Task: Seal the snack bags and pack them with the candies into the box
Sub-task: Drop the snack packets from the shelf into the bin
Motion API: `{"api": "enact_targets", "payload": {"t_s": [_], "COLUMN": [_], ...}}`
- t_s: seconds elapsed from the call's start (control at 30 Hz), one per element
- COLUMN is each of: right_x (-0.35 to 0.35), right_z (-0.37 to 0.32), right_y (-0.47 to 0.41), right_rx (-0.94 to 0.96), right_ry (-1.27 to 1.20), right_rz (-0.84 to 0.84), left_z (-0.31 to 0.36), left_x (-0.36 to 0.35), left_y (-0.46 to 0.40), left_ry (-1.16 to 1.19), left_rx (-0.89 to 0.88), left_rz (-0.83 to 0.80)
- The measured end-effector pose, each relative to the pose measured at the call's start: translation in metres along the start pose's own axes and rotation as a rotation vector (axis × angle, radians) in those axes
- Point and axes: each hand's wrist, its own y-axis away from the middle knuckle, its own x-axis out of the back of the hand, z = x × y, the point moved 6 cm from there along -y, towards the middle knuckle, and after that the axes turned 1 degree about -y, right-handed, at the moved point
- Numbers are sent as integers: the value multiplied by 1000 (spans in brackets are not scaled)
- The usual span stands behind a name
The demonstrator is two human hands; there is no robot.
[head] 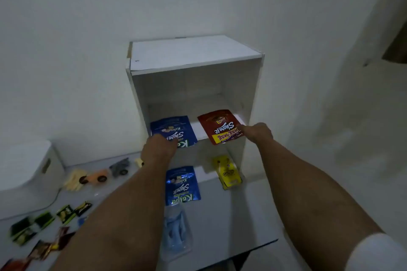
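A white open shelf unit (pixel 253 86) stands on the table against the wall. On its middle shelf lie a blue snack bag (pixel 176 127) and a red snack bag (pixel 220 125). My left hand (pixel 157 146) grips the near edge of the blue bag. My right hand (pixel 256 131) pinches the right edge of the red bag. Below, a second blue snack bag (pixel 182 185) and a yellow snack bag (pixel 226 171) lie on the bottom level. Several wrapped candies (pixel 44 224) are scattered on the table at the lower left.
A white box (pixel 28 167) with a handle slot sits at the far left. Small toy cars (pixel 97 177) and a grey toy (pixel 120 167) lie near the wall. A clear blue-tinted plastic pack (pixel 176 231) rests near the table's front edge (pixel 253 246).
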Motion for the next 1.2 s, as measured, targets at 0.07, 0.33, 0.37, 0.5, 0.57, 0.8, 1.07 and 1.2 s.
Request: {"api": "enact_targets", "payload": {"t_s": [0.07,0.33,0.37,0.5,0.57,0.8,1.07,1.2], "right_x": [-7,-43,-46,-56,-59,-65,-66,-64], "right_z": [10,46,48,54,57,52,53,71], "right_y": [-5,-43,-46,-58,-64,-75,-60,-48], "right_rx": [-98,-321,-341,-375,-385,-327,-308,-281], "right_ry": [-89,-376,-417,-501,-552,-715,-786,-797], "right_rz": [-22,-192,-213,-261,-272,-338,-493,-489], "left_z": [-12,-40,-45,-57,-54,-41,-20,-25], "left_x": [-4,-19,-24,-45,-56,-77,-74,-82], "left_y": [-1,-19,-24,-27,-22,-24,6,37], "left_ry": [98,309,341,556,736,1045,1172,1188], "left_rx": [81,320,342,530,629,697,630,651], "left_rz": [-26,56,65,101,100,-42,-46,-54]}}
